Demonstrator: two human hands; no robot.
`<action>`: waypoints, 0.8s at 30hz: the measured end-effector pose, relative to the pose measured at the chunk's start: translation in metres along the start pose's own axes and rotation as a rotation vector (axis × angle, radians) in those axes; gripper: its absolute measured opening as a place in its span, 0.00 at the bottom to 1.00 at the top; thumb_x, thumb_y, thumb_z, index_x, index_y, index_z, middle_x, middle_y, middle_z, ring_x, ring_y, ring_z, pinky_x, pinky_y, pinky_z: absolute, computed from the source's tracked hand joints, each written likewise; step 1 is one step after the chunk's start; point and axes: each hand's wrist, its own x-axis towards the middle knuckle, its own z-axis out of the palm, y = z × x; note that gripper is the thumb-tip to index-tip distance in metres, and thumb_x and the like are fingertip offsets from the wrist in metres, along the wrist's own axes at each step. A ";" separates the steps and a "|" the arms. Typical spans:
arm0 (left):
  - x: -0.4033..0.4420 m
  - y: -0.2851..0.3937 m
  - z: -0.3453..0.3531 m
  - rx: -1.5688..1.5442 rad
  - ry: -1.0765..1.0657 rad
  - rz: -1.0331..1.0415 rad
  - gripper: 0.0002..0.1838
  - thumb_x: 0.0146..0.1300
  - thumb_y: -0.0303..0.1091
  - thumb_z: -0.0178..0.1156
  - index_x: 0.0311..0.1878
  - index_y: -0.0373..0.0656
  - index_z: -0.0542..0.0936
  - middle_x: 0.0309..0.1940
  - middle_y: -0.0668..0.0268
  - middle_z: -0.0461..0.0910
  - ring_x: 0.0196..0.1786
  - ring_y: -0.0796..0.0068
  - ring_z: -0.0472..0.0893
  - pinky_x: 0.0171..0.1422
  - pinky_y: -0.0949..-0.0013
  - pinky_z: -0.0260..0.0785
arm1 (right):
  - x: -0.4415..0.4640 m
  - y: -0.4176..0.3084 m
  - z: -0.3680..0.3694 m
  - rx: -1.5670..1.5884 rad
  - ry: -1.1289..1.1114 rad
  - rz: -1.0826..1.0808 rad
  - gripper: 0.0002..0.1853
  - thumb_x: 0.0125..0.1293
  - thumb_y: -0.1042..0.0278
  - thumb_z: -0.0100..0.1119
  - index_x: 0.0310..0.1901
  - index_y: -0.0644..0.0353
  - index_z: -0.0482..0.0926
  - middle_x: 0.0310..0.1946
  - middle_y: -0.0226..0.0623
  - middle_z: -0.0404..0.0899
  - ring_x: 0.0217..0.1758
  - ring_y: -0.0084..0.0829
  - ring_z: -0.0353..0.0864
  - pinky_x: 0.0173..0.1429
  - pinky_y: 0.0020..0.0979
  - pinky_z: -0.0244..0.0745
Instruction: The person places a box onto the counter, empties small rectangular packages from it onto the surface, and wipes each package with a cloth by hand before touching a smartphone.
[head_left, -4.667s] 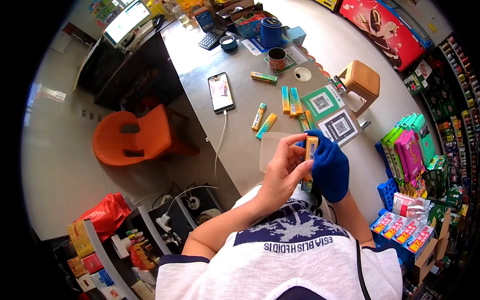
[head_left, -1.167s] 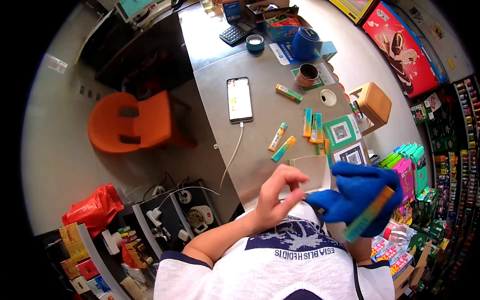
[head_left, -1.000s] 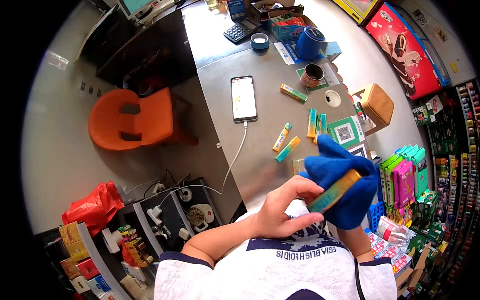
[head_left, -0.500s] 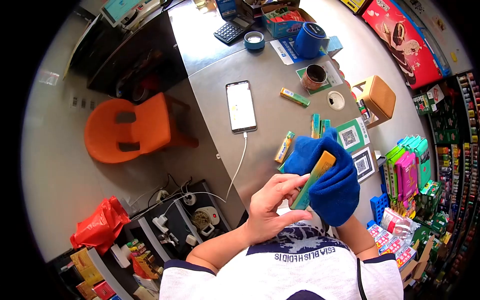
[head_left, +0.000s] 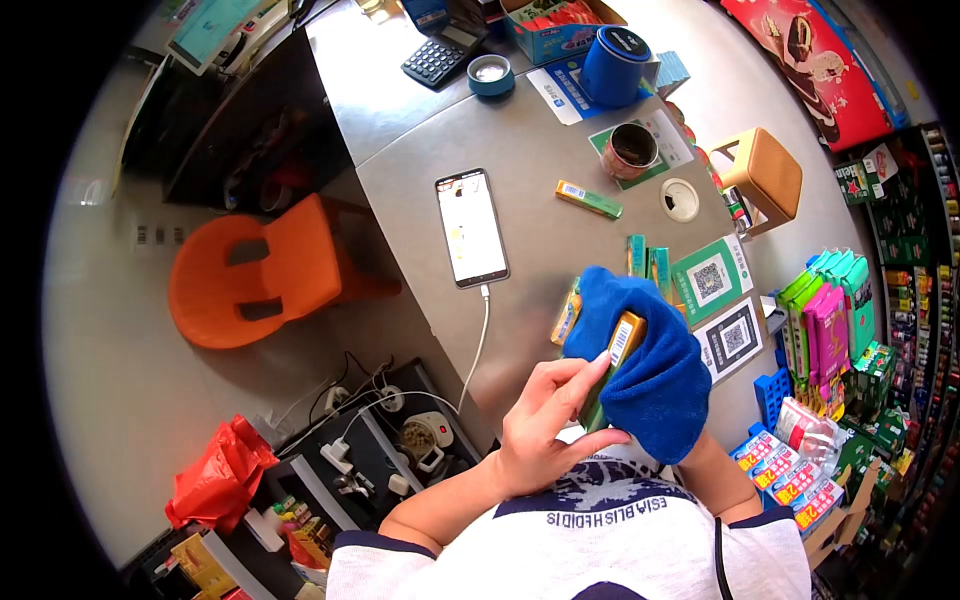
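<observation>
My left hand pinches the lower end of a slim green-and-yellow box between thumb and fingers. The box stands tilted, its barcode side facing up. A blue cloth wraps around the box's right side and drapes over my right hand, whose fingers are hidden beneath it. Only the right forearm shows below the cloth. Beyond the cloth, similar slim boxes lie on the metal counter: one yellow box partly covered at the left, and two green boxes side by side. Another slim box lies farther away.
A charging phone lies on the counter, its cable trailing toward me. Farther back are a brown cup, a blue canister and a calculator. QR code cards lie right. An orange chair stands left.
The box in my left hand has turned, so its barcode side now shows. The cloth has shifted slightly with it. The whole view has tilted a little.
</observation>
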 end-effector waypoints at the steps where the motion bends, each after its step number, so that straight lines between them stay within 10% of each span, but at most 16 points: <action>1: 0.000 -0.002 0.001 0.020 -0.008 0.023 0.38 0.43 0.33 0.77 0.60 0.35 0.74 0.46 0.61 0.73 0.36 0.78 0.73 0.34 0.78 0.70 | -0.001 0.001 0.001 0.123 0.026 0.029 0.28 0.47 0.72 0.71 0.53 0.64 0.74 0.48 0.39 0.75 0.49 0.32 0.75 0.56 0.29 0.68; 11: 0.007 -0.007 0.000 -0.010 -0.071 0.069 0.35 0.45 0.29 0.75 0.59 0.35 0.74 0.44 0.60 0.74 0.42 0.74 0.76 0.35 0.77 0.72 | 0.024 0.016 -0.025 0.012 -0.104 -0.002 0.11 0.58 0.71 0.58 0.42 0.60 0.82 0.38 0.34 0.80 0.43 0.32 0.76 0.54 0.33 0.69; 20: 0.014 -0.011 0.004 0.038 -0.047 0.001 0.37 0.42 0.29 0.76 0.59 0.34 0.74 0.44 0.59 0.73 0.39 0.75 0.76 0.36 0.77 0.71 | 0.008 0.026 -0.016 0.075 -0.133 0.028 0.33 0.51 0.69 0.71 0.61 0.61 0.69 0.52 0.41 0.76 0.56 0.34 0.75 0.63 0.33 0.66; 24: 0.013 -0.015 0.005 -0.035 -0.098 0.049 0.35 0.44 0.28 0.75 0.59 0.32 0.74 0.45 0.58 0.73 0.46 0.68 0.74 0.46 0.71 0.71 | 0.007 0.017 -0.020 0.086 0.081 0.197 0.20 0.59 0.64 0.66 0.51 0.64 0.77 0.50 0.39 0.79 0.52 0.33 0.77 0.62 0.33 0.68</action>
